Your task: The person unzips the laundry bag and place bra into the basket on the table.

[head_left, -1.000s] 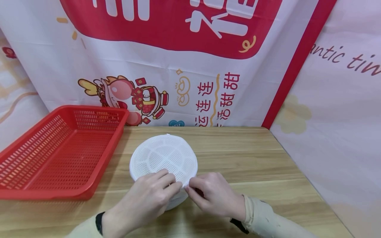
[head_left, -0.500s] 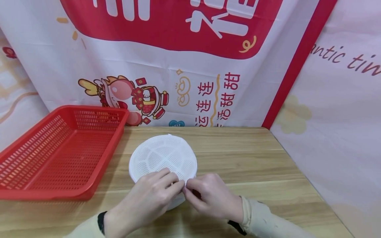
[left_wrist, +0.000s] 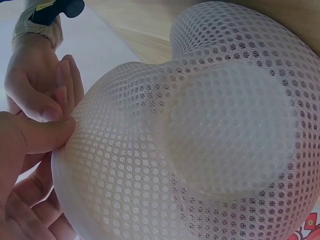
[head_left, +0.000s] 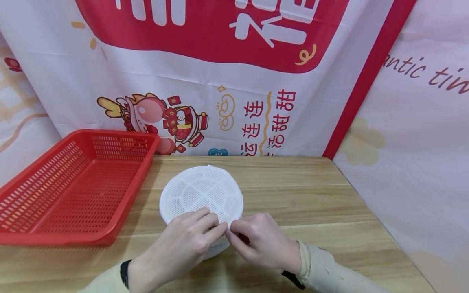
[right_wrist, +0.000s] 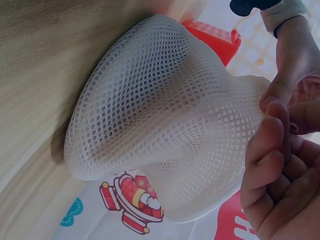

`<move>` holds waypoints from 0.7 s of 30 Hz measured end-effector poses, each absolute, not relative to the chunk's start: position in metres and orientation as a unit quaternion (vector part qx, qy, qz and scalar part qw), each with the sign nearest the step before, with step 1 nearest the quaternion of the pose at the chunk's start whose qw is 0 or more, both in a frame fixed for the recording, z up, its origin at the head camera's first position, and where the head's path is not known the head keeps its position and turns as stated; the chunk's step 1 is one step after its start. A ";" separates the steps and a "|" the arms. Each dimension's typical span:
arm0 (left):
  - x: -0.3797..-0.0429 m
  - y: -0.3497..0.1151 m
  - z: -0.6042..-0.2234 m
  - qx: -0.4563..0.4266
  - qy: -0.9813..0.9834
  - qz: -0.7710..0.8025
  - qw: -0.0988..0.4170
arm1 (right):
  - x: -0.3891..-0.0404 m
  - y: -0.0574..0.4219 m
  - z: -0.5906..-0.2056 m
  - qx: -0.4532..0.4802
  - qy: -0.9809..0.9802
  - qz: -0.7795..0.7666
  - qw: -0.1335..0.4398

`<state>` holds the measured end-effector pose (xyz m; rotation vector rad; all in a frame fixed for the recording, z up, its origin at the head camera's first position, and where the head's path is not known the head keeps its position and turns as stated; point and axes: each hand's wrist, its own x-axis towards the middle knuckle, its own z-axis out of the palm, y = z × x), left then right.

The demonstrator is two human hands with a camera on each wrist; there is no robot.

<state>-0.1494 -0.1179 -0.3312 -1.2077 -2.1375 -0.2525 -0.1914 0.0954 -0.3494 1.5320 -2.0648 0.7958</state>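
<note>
A round white mesh laundry bag (head_left: 203, 191) stands on the table with its flat top facing up. Its netted side bulges and creases in the left wrist view (left_wrist: 125, 155). My left hand (head_left: 183, 240) pinches the near rim of the bag between thumb and fingers. Just to the right, my right hand (head_left: 261, 244) pinches the same edge, its fingertips meeting those of the left. Between the right fingers a small white loop (right_wrist: 294, 128), like a zipper pull, peeks out. The round pale panel (left_wrist: 230, 130) of the bag shows through the netting.
On the left of the wooden table (head_left: 293, 195) sits a red plastic basket (head_left: 106, 183) with slotted walls. Behind the table hangs a white and red printed cloth (head_left: 227, 73). Another pale printed cloth (head_left: 414, 142) covers the right side.
Over the last second my right hand has slid slightly left along the rim, closer to the left fingertips. In the latest half second both hands and the bag look nearly still.
</note>
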 end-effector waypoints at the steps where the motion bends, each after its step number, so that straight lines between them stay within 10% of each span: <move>1: -0.149 -0.118 -0.331 -0.461 -0.820 -0.097 0.326 | -0.191 0.096 -0.349 0.555 -0.748 0.288 0.223; 21: -0.149 -0.121 -0.332 -0.473 -0.809 -0.095 0.336 | -0.195 0.103 -0.349 0.538 -0.765 0.274 0.224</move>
